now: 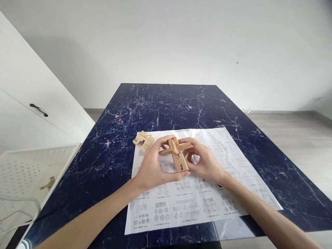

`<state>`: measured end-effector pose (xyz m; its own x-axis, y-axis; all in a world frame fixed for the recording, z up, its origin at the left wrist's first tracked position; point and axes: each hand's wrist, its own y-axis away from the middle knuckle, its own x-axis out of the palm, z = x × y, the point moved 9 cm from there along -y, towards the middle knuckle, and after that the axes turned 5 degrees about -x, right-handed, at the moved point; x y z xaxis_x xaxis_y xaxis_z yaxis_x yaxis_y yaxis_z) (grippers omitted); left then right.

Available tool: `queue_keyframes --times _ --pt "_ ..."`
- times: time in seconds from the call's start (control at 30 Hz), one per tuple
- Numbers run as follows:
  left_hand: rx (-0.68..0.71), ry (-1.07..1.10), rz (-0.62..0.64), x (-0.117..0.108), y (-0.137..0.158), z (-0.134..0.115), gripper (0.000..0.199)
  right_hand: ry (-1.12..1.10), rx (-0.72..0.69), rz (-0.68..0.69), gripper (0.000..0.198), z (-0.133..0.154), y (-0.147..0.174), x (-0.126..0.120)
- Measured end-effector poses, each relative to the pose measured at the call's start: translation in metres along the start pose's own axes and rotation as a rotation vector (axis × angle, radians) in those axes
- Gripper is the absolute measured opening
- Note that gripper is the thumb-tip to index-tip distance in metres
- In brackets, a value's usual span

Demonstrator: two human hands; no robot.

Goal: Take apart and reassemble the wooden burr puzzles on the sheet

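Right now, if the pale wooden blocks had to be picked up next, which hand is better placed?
Probably the left hand: it is nearer the pale blocks, while the right hand is beyond the wooden cross. The left grips that cross, though, so would first have to let go.

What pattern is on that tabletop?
The tabletop is dark blue with pale marble-like veins; head view.

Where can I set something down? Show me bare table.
Widest: the far end of the blue table, beyond the paper sheet. Another lies left of the sheet, beyond the left forearm; a narrower strip runs right of the sheet. Crowded: mid-sheet, where left hand and right hand hold the wooden cross, and the sheet's far-left corner, at the block puzzle.
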<state>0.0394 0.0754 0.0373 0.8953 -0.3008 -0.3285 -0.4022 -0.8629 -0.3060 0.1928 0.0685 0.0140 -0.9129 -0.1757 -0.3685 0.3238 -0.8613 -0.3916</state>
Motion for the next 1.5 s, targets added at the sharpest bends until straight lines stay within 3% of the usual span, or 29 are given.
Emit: queue_keyframes --times 0.2,0.53,0.9,1.37,1.5 --pt "0.009 -0.012 0.010 0.001 0.001 0.001 0.088 0.055 -0.054 0.003 0.014 0.003 -0.002 -0.002" --pt "0.000 -0.022 0.009 0.001 0.000 0.000 0.085 0.043 -0.062 -0.004 0.022 0.002 -0.001 -0.003" --pt "0.025 -0.033 -0.029 -0.003 -0.003 0.002 0.083 0.023 -0.034 -0.017 0.016 0.000 -0.005 -0.012" --pt "-0.063 -0.059 -0.093 -0.012 -0.005 0.008 0.082 -0.107 0.055 -0.136 0.028 -0.016 -0.004 -0.034" --pt "-0.097 -0.032 -0.136 -0.016 -0.005 0.011 0.081 -0.029 0.126 -0.236 0.032 -0.024 -0.003 -0.047"
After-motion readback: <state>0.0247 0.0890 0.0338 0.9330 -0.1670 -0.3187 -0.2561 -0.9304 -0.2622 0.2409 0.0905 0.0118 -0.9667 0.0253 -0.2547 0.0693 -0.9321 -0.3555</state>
